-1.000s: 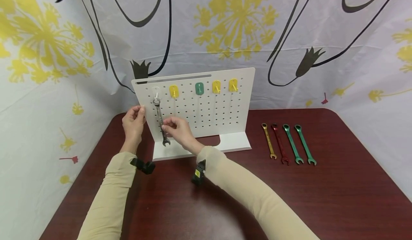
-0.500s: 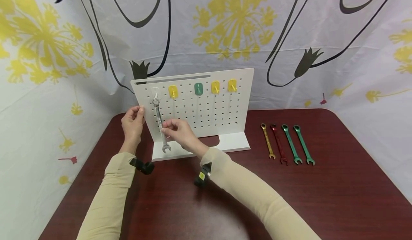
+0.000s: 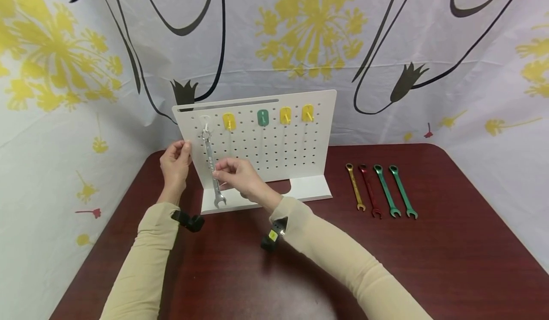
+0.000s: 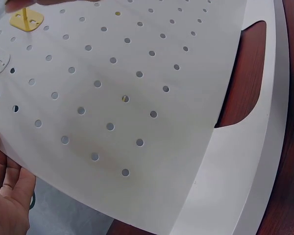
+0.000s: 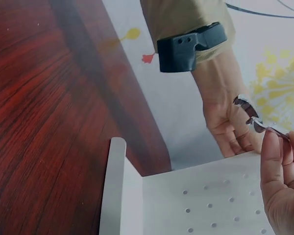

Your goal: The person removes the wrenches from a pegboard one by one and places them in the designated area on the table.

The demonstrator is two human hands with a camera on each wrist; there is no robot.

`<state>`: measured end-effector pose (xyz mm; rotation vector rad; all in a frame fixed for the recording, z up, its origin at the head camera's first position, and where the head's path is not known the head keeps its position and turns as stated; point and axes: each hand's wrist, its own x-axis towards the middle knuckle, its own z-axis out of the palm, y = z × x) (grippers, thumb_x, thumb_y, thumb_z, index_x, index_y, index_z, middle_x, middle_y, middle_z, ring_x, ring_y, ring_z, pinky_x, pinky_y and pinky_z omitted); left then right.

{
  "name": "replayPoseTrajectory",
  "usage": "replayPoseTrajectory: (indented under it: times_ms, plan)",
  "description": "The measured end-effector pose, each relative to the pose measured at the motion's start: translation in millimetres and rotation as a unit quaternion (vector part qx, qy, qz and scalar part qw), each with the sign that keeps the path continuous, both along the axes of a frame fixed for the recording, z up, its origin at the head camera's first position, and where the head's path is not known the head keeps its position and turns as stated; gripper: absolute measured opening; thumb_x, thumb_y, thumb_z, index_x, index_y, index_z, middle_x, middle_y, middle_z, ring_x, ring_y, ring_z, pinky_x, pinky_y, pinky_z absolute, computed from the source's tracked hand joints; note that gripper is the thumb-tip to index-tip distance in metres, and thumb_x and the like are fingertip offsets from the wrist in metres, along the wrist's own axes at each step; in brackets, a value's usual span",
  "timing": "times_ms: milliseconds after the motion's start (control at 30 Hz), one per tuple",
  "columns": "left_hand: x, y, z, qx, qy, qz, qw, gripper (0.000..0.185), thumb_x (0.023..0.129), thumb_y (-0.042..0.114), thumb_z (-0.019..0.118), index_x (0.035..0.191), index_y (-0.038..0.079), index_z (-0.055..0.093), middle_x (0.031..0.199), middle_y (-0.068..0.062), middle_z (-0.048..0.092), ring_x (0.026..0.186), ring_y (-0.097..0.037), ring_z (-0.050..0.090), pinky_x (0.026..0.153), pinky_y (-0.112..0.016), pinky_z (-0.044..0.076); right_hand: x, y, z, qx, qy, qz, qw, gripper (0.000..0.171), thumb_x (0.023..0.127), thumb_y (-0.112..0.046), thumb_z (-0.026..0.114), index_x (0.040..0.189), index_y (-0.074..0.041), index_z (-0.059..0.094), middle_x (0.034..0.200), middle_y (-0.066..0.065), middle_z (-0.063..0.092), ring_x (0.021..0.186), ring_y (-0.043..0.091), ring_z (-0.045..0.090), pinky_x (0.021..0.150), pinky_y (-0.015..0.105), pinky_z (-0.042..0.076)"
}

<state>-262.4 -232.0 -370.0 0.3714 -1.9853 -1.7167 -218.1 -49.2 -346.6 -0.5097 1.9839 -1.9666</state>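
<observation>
Right grip: right hand (image 3: 236,174) pinches the shaft of the silver wrench (image 3: 212,166) between thumb and fingertips, about at the middle of its length; the right wrist view shows the fingers (image 5: 279,181) curled on the metal.
Left grip: left hand (image 3: 175,163) holds the left edge of the white pegboard (image 3: 274,153), thumb at the front and fingers behind; the left wrist view shows only the palm (image 4: 7,196) under the board edge.
Silver wrench: it hangs almost upright on the board, the ring end at the clear hook (image 3: 206,121) at the top left, the open jaw end low near the board foot. I cannot tell if the ring sits fully on the hook or only rests against it.
Done so far: by my judgement one wrench of five is at its place, or nearly so, but the hand does not release it yet.
Free hooks: yellow hook (image 3: 229,121), green hook (image 3: 263,117), and two more yellow hooks (image 3: 285,115) (image 3: 307,113) carry nothing.
Left to do: four wrenches lie side by side on the table (image 3: 429,263), well apart from the board to the right: gold wrench (image 3: 356,187), red wrench (image 3: 370,190) and two green wrenches (image 3: 382,190) (image 3: 402,191).
Progress: early, I think; most of the hanging work is not yet done.
</observation>
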Motion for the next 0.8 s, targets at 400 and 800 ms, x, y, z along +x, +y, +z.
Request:
replayPoseTrajectory:
  times_ms: [400,800]
  plan:
    - [0.1,0,0.5,-0.003,-0.003,-0.003,1.0,0.014,0.091,0.034,0.062,0.094,0.02,0.06,0.081,0.011,0.054,0.076,-0.006,0.051,0.079,-0.028,0.05,4.9,1,11.2,-0.016,-0.02,0.006,1.0,0.02,0.09,-0.004,0.06,0.106,0.007,0.059,0.077,0.002,0.057,0.068,0.009,0.059,0.068,0.028,0.057]
    - [1.5,0,0.4,-0.003,0.003,-0.002,1.0,0.013,0.09,0.034,0.063,0.091,0.022,0.06,0.08,0.012,0.055,0.076,-0.002,0.052,0.071,-0.015,0.048,8.5,4,18.6,-0.015,0.005,0.018,1.0,0.019,0.09,-0.003,0.06,0.107,0.006,0.059,0.079,0.002,0.058,0.068,0.009,0.059,0.068,0.029,0.057]
